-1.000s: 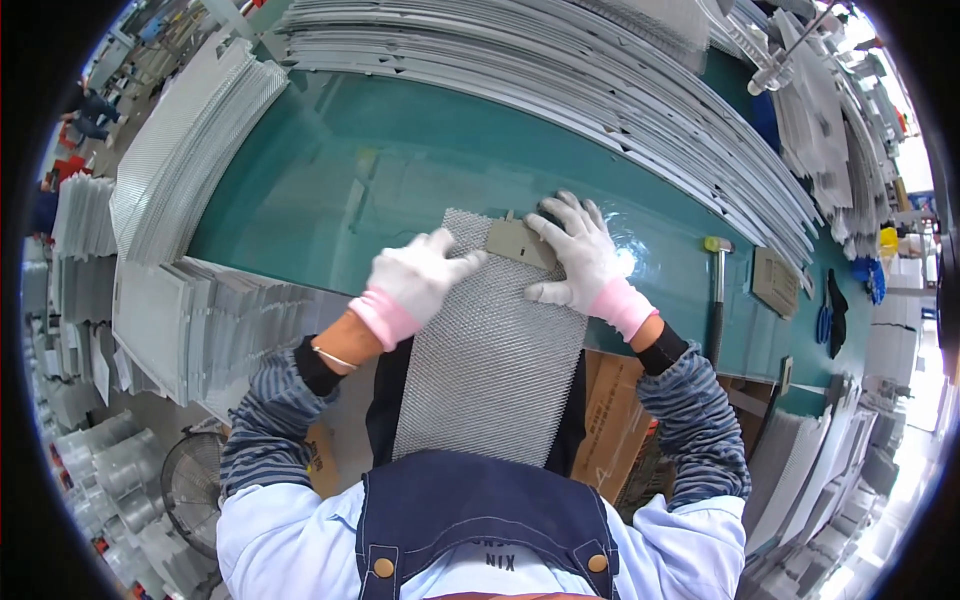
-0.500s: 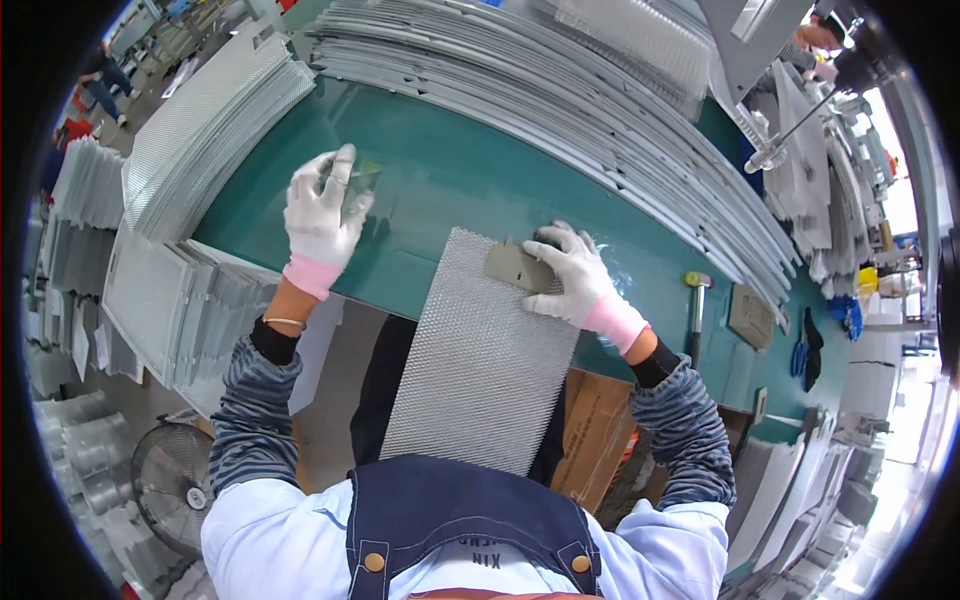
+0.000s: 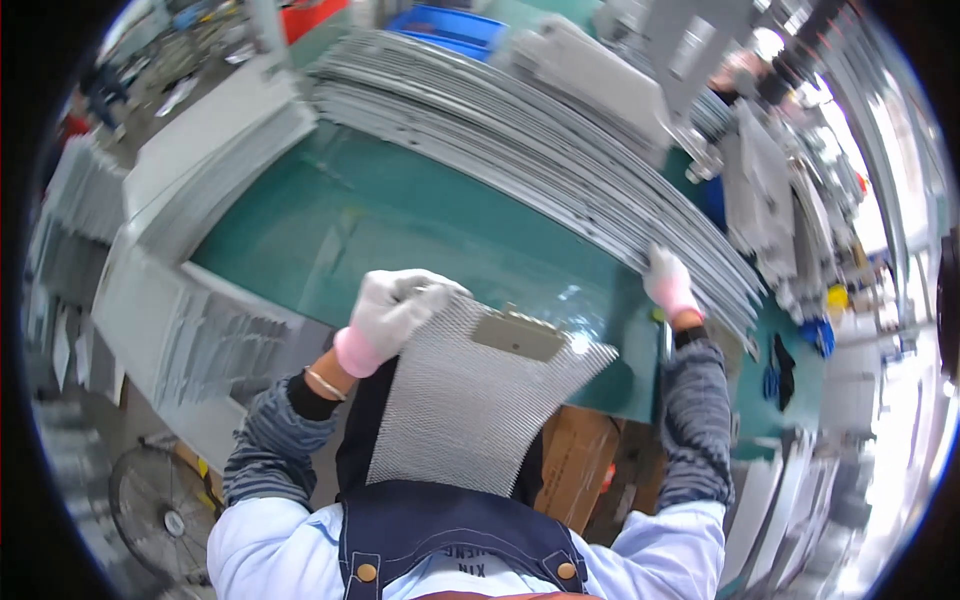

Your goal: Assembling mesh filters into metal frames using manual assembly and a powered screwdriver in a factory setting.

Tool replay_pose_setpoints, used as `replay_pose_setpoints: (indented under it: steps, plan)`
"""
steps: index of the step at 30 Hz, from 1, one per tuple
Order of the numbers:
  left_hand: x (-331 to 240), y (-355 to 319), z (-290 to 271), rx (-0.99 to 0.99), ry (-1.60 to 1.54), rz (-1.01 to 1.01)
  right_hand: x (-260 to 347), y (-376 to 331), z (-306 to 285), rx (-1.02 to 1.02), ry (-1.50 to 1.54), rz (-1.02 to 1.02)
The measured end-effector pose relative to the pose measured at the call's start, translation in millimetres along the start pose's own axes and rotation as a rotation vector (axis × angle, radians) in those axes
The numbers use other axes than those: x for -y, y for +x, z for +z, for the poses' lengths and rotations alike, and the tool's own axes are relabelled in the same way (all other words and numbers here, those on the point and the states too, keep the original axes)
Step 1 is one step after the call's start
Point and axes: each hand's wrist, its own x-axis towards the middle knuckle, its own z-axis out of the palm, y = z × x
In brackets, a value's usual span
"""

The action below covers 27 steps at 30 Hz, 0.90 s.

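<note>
A grey metal mesh panel (image 3: 470, 405) with a small flat metal plate (image 3: 519, 335) at its far edge is lifted off the green table (image 3: 400, 225) and reaches back over my lap. My left hand (image 3: 392, 305), in a white glove with a pink cuff, grips the panel's far left corner. My right hand (image 3: 668, 283), gloved the same way, is stretched out to the right and rests on the edge of a long stack of grey metal sheets (image 3: 560, 150).
More grey sheets (image 3: 205, 165) are stacked at the table's left end, and finned grey panels (image 3: 215, 340) stand below it. A brown cardboard box (image 3: 575, 465) sits under the table. A blue bin (image 3: 440, 25) is at the back. Blue tools (image 3: 815, 335) lie at the right.
My left hand came back from the table's far left and took the mesh panel's corner. My right hand left the panel and reached right to the sheet stack. The panel lifted.
</note>
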Motion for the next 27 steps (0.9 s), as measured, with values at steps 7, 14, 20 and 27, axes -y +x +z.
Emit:
replay_pose_setpoints:
  steps: [7,14,20,27]
  plan:
    - [-3.0,-3.2,0.8,-0.044,-0.011,-0.080,-14.1,-16.8,14.2,-0.139,0.002,-0.141]
    - [5.6,-1.6,0.8,-0.051,-0.041,-0.075,-29.5,0.0,-4.0,-0.040,0.139,-0.154]
    - [-0.1,0.3,-0.1,0.024,-0.106,-0.103,-40.9,-25.5,-74.0,-0.513,0.476,-0.236]
    - [-17.9,-0.8,17.8,0.054,-0.133,-0.104,-23.9,-162.2,-148.1,-0.416,0.759,0.035]
